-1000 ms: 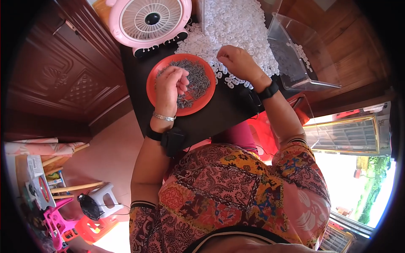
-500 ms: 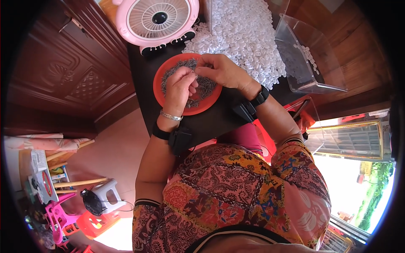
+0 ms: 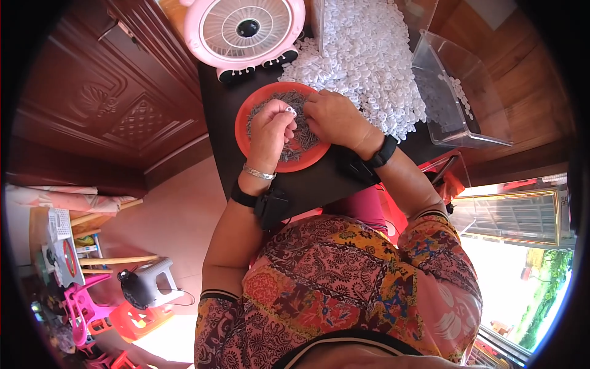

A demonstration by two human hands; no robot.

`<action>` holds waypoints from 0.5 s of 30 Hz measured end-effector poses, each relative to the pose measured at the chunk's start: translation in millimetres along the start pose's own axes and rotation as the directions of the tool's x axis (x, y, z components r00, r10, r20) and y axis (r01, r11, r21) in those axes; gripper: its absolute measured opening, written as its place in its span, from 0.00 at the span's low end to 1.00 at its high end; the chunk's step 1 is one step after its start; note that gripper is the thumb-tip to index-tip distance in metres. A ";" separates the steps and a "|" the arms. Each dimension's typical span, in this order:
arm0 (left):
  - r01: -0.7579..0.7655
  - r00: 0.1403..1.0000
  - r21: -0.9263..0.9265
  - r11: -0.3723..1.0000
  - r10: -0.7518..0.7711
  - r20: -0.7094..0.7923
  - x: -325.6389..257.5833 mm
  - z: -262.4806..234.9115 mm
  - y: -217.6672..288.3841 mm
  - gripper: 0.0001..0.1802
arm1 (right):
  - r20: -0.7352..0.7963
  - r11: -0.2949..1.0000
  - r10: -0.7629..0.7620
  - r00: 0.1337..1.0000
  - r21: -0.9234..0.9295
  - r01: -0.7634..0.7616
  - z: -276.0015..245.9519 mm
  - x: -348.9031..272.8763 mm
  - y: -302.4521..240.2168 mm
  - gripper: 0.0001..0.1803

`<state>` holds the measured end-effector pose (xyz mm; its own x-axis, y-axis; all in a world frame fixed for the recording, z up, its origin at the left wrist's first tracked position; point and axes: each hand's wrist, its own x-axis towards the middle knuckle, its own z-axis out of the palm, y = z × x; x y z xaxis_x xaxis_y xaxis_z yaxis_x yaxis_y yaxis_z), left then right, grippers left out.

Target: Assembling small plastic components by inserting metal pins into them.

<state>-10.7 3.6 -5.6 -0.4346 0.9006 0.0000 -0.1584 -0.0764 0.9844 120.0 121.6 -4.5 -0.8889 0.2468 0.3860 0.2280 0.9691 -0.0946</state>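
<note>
The left hand hangs above the left and middle part of an orange-red round plate, its thumb and forefinger pinched narrowly on a small white oval plastic piece, which points toward the right hand. The right hand is just beside it, over the plate's right edge, its fingers curled and bunched downward; whether they hold anything cannot be told, since the fingertips are turned away. The plate bears a loose heap of thin grey metal pins, perhaps screws or nails, and sits on a black tabletop. Beyond it, on the far right, a broad pile of white plastic pieces spreads across the table, its near edge by the right hand. A pink desk fan stands at the far left of the plate. Right of the pile lies a clear plastic bin with a few white pieces inside its right part. The left wrist wears a silver bracelet and a black strap with a box; a black band rings the right wrist.
</note>
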 end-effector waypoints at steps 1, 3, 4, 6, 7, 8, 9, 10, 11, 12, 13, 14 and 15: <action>0.000 1.000 0.001 1.000 0.000 -0.004 -0.1 -1.0 0.5 0.05 | 0.000 1.000 -0.003 1.000 0.002 0.003 -0.2 0.3 -0.8 0.05; 0.019 1.000 -0.011 1.000 -0.020 -0.018 -0.4 -2.0 2.2 0.05 | -0.090 0.983 0.044 0.995 0.183 -0.027 -2.9 0.4 -1.3 0.05; 0.020 1.000 -0.011 1.000 -0.021 -0.022 0.2 -2.4 2.7 0.05 | -0.088 0.982 0.041 0.995 0.186 -0.024 -5.0 1.1 -1.5 0.05; 0.017 1.000 -0.027 0.999 -0.018 -0.018 0.4 -2.5 3.4 0.06 | -0.057 0.921 0.145 0.988 0.372 -0.113 -8.5 0.5 -2.2 0.07; 0.020 1.000 -0.026 0.999 -0.021 -0.019 -0.3 -2.8 4.4 0.06 | -0.055 0.920 0.146 0.988 0.375 -0.115 -7.2 0.2 -1.6 0.07; 0.025 0.999 -0.021 0.999 -0.025 -0.022 -0.3 -2.9 6.0 0.06 | -0.051 0.892 0.167 0.985 0.433 -0.129 -6.4 0.8 0.2 0.08; 0.029 0.999 -0.017 0.999 -0.030 -0.026 -0.4 -2.8 6.9 0.06 | -0.047 0.861 0.188 0.981 0.488 -0.142 -5.8 1.2 2.2 0.10; 0.032 0.999 -0.015 0.999 -0.032 -0.024 -0.5 -2.5 7.0 0.06 | -0.047 0.860 0.191 0.981 0.490 -0.144 -5.8 0.6 4.5 0.10; 0.032 0.999 -0.017 0.999 -0.033 -0.026 -0.5 -2.8 6.9 0.06 | 0.086 0.710 0.241 0.967 0.663 -0.236 -5.6 0.2 7.3 0.12; 0.032 0.999 -0.019 0.999 -0.033 -0.028 -0.7 -2.7 7.0 0.06 | 0.224 0.520 0.258 0.940 0.788 -0.330 -5.4 0.2 9.6 0.14; 0.034 0.999 -0.016 0.999 -0.034 -0.027 -1.1 -2.0 7.8 0.06 | 0.223 0.517 0.259 0.940 0.789 -0.330 -5.5 0.7 11.5 0.14; 0.027 0.999 -0.011 1.000 -0.027 -0.018 -2.1 -0.9 8.9 0.06 | 0.237 0.375 0.238 0.942 0.872 -0.314 -6.2 0.7 12.9 0.14; 0.020 1.000 -0.005 1.000 -0.020 -0.008 -2.9 0.0 9.7 0.06 | 0.246 0.222 0.216 0.945 0.930 -0.293 -6.8 0.4 13.9 0.14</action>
<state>-10.9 0.2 4.0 -0.4385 0.8985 -0.0210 -0.1716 -0.0608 0.9833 125.6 135.1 0.6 -0.8885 0.4432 0.1189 -0.0589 0.1470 -0.9874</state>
